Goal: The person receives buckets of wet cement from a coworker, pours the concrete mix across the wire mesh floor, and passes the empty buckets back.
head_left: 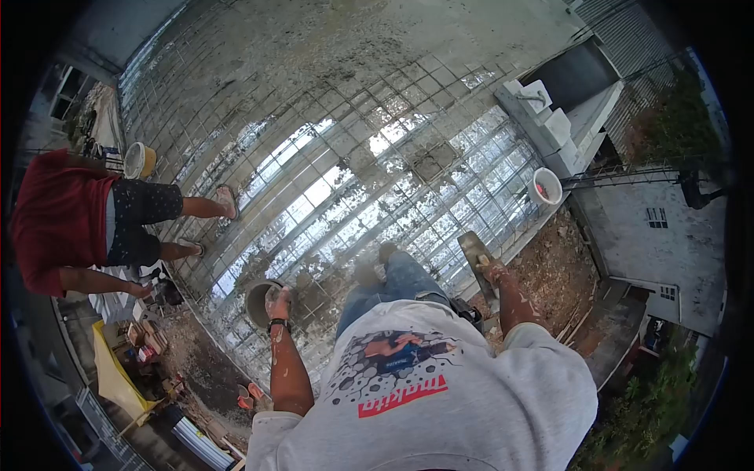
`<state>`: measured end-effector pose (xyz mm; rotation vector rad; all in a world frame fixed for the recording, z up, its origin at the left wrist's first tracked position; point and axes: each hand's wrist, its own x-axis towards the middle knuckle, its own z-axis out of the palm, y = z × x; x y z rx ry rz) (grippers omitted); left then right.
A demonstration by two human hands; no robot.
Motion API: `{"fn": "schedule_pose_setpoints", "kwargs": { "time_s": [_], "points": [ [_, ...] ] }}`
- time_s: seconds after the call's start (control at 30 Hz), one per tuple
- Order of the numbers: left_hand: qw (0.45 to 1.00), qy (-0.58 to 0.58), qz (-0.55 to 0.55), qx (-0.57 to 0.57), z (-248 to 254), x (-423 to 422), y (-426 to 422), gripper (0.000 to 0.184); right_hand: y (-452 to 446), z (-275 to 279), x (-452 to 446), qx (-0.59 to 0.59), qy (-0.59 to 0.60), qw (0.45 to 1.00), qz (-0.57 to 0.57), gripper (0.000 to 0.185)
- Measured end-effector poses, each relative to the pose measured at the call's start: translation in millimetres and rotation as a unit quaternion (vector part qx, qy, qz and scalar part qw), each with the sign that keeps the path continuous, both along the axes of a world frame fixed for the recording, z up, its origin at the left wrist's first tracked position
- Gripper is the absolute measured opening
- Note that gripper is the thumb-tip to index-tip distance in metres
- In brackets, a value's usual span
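Observation:
My left hand [279, 301], smeared with cement, is closed on the rim of a dark grey bucket [255, 306] beside my legs. The bucket's inside looks grey; how much it holds I cannot tell. On the other side, my right hand [493, 272] grips a long flat plastering float [473, 250], tilted, near the slab's edge. Under and ahead of me spreads a steel mesh [330, 177] over shiny metal sheeting, spattered with cement.
Wet concrete [338, 47] covers the far part of the slab. A co-worker in a red shirt [71, 224] stands at left, near a yellowish bucket [140, 161]. A white bucket [544, 187] sits at the right edge by concrete blocks [542, 110]. Beyond both side edges lies lower ground.

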<state>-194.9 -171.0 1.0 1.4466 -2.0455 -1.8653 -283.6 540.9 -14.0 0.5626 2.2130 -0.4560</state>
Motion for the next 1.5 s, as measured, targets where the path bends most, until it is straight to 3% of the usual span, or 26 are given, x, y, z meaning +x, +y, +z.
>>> {"fn": "schedule_pose_setpoints", "kwargs": {
  "time_s": [0.07, 0.17, 0.2, 0.27, 0.33, 0.4, 0.5, 0.53, 0.6, 0.7, 0.8, 0.83, 0.87, 0.9, 0.93, 1.0, 1.03, 1.07, 1.1, 1.13, 1.2, 1.3, 1.37, 1.5],
  "points": [
    [0.998, -0.062, -0.025, -0.011, -22, 20, -2, 0.069, -31, 55, 0, 0.017, 0.015, 0.997, -0.070, 0.048],
    [0.989, -0.129, -0.069, -0.028, -39, 48, 2, 0.076, -14, 3, 8, 0.053, 0.023, 0.997, -0.051, 0.052],
    [0.986, -0.145, -0.080, -0.035, -42, 55, 6, 0.079, 0, -16, 20, 0.011, 0.143, 0.984, 0.104, 0.047],
    [0.965, -0.197, -0.128, -0.120, -29, 57, 24, 0.075, -26, -17, -2, 0.032, 0.189, 0.972, -0.134, 0.044],
    [0.959, -0.262, -0.052, 0.095, -34, 46, 33, 0.073, -19, -65, -25, 0.050, 0.067, 0.983, -0.166, 0.045],
    [0.948, -0.313, -0.043, 0.047, -23, 6, 59, 0.072, -27, -120, -43, 0.092, 0.024, 0.982, -0.161, 0.045],
    [0.902, -0.329, -0.276, -0.044, -125, -4, 25, 0.076, -34, -206, -70, 0.101, 0.002, 0.980, -0.172, 0.044],
    [0.903, -0.304, -0.293, -0.084, -129, -29, 29, 0.078, -35, -237, -77, 0.103, -0.011, 0.979, -0.175, 0.044],
    [0.891, -0.268, -0.332, -0.155, -87, -104, 54, 0.081, -30, -293, -77, 0.110, -0.048, 0.978, -0.173, 0.043],
    [0.887, -0.298, -0.320, -0.146, -63, -215, 69, 0.085, -24, -344, -82, 0.128, -0.132, 0.972, -0.147, 0.041],
    [0.839, -0.359, -0.356, -0.201, -99, -298, 53, 0.084, -20, -377, -118, 0.051, -0.225, 0.973, 0.018, 0.042],
    [0.870, -0.332, -0.333, -0.148, -106, -341, 60, 0.083, -8, -388, -147, 0.001, -0.239, 0.966, 0.095, 0.044],
    [0.898, -0.307, -0.300, -0.092, -108, -377, 70, 0.081, -22, -358, -203, -0.080, -0.266, 0.898, -0.341, 0.048],
    [0.914, -0.264, -0.298, -0.081, -121, -407, 76, 0.081, -7, -379, -230, -0.055, -0.170, 0.983, 0.032, 0.047],
    [0.929, -0.221, -0.285, -0.077, -132, -434, 78, 0.080, 4, -421, -265, -0.034, -0.044, 0.910, 0.410, 0.047],
    [0.970, -0.114, -0.209, -0.039, -117, -493, 100, 0.077, -31, -468, -391, -0.031, 0.013, 0.997, 0.071, 0.039],
    [0.984, -0.062, -0.166, -0.008, -122, -506, 100, 0.076, -103, -401, -487, -0.034, 0.063, 0.997, 0.000, 0.036],
    [0.987, -0.028, -0.155, 0.015, -105, -529, 99, 0.076, -150, -409, -549, -0.122, 0.077, 0.986, 0.078, 0.036],
    [0.992, -0.024, -0.109, 0.052, -105, -537, 91, 0.074, -218, -399, -612, -0.203, 0.163, 0.963, 0.064, 0.042],
    [0.996, -0.017, -0.072, 0.050, -109, -542, 81, 0.075, -316, -304, -679, -0.224, 0.117, 0.966, 0.049, 0.043],
    [0.998, -0.018, 0.027, 0.059, -114, -554, 53, 0.075, -455, -261, -756, -0.350, 0.168, 0.912, 0.135, 0.042],
    [0.983, -0.084, 0.148, 0.067, -157, -558, 8, 0.072, -634, -246, -835, -0.456, 0.130, 0.853, 0.217, 0.037],
    [0.968, -0.015, 0.231, 0.099, -170, -569, -14, 0.081, -729, -159, -861, -0.422, 0.185, 0.824, 0.328, 0.038],
    [0.952, -0.013, 0.285, 0.107, -191, -574, -46, 0.079, -874, -126, -884, -0.555, 0.105, 0.763, 0.315, 0.043]
  ]
}}
